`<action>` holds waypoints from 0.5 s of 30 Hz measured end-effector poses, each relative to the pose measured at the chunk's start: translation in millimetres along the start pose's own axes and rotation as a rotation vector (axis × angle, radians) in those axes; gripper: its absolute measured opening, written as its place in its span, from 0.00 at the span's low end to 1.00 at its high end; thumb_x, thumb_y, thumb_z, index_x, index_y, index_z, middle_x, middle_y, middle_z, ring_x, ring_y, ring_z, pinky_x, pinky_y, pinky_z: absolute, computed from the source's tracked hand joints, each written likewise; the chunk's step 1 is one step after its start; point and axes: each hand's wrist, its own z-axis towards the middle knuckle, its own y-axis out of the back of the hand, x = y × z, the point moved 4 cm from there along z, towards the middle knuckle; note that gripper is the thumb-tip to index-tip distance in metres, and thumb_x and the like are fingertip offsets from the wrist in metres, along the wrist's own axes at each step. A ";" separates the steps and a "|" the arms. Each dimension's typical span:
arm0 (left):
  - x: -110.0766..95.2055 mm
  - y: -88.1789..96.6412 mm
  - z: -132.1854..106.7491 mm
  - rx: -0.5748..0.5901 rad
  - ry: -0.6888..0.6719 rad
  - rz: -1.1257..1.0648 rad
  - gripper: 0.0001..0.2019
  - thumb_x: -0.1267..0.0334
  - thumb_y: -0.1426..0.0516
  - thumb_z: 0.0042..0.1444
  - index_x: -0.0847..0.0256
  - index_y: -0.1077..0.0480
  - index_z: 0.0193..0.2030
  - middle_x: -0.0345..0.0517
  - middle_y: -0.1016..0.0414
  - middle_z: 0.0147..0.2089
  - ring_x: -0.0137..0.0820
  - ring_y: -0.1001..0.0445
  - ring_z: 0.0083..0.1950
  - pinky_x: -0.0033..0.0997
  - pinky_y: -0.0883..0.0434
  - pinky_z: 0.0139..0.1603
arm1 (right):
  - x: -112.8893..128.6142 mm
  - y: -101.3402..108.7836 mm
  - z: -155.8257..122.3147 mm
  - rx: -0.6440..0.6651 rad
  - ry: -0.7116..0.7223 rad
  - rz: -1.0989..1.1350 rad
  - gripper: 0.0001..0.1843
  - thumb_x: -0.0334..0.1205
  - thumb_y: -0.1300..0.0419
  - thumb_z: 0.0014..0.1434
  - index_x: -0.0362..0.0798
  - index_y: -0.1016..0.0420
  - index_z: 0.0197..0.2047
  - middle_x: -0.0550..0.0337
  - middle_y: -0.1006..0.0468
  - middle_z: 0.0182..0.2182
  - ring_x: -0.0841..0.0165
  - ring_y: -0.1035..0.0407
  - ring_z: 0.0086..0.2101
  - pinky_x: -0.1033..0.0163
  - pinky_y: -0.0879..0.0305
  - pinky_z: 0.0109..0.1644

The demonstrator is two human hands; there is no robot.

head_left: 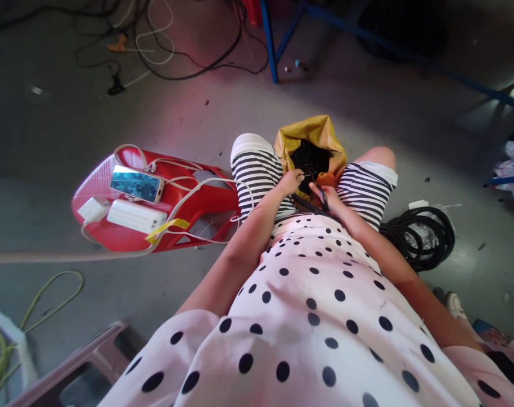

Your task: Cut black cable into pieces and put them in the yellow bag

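Observation:
Both hands meet over my lap, just in front of an open yellow bag (331,135) filled with a dark mass of small black pieces (310,158). My left hand (291,182) is closed in a pinch at the bag's near side; what lies between its fingertips is too small to name. Close beside it, my right hand (330,199) is closed around a black cable (323,195), which bends in a loop by the fingers. More of the cable crosses my lap under the hands. An orange piece (326,180) shows at the bag's mouth.
Left of my knee, a red stool (206,209) carries a phone (136,183), a white power bank (136,216) and white cords. A black cable coil (441,232) lies on the floor to the right. Blue metal legs (270,42) and loose cables (189,76) are ahead.

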 end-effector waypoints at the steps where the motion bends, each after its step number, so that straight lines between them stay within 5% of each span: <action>1: -1.2 0.5 -0.6 -0.007 0.001 -0.001 0.08 0.69 0.43 0.68 0.61 0.23 0.37 0.41 0.30 0.28 0.33 0.29 0.35 0.34 0.27 0.47 | 0.1 -0.2 -0.2 0.000 0.012 -0.012 0.39 0.82 0.28 0.51 0.53 0.28 0.36 0.64 0.36 0.18 0.66 0.39 0.18 0.58 0.41 0.20; 7: -11.5 5.5 -9.1 -0.041 0.069 -0.172 0.09 0.70 0.43 0.69 0.61 0.26 0.37 0.39 0.33 0.28 0.30 0.31 0.32 0.31 0.28 0.44 | 2.3 0.7 -2.4 -0.018 0.009 0.014 0.39 0.83 0.31 0.53 0.55 0.34 0.33 0.64 0.37 0.18 0.67 0.40 0.19 0.59 0.42 0.20; 11: -13.8 1.6 -20.8 -0.004 0.313 -0.657 0.02 0.68 0.42 0.71 0.59 0.28 0.47 0.36 0.31 0.30 0.27 0.31 0.27 0.32 0.25 0.40 | 8.8 2.7 -4.7 -0.030 -0.008 0.080 0.38 0.81 0.31 0.56 0.54 0.34 0.30 0.61 0.34 0.19 0.67 0.38 0.20 0.59 0.41 0.21; 15: -20.5 -3.8 -32.6 -0.204 0.511 -1.058 0.06 0.66 0.46 0.76 0.58 0.35 0.43 0.34 0.35 0.28 0.24 0.33 0.25 0.29 0.24 0.37 | 13.8 2.7 -7.2 -0.050 -0.018 0.078 0.35 0.73 0.31 0.65 0.49 0.33 0.31 0.60 0.32 0.20 0.70 0.37 0.20 0.60 0.38 0.26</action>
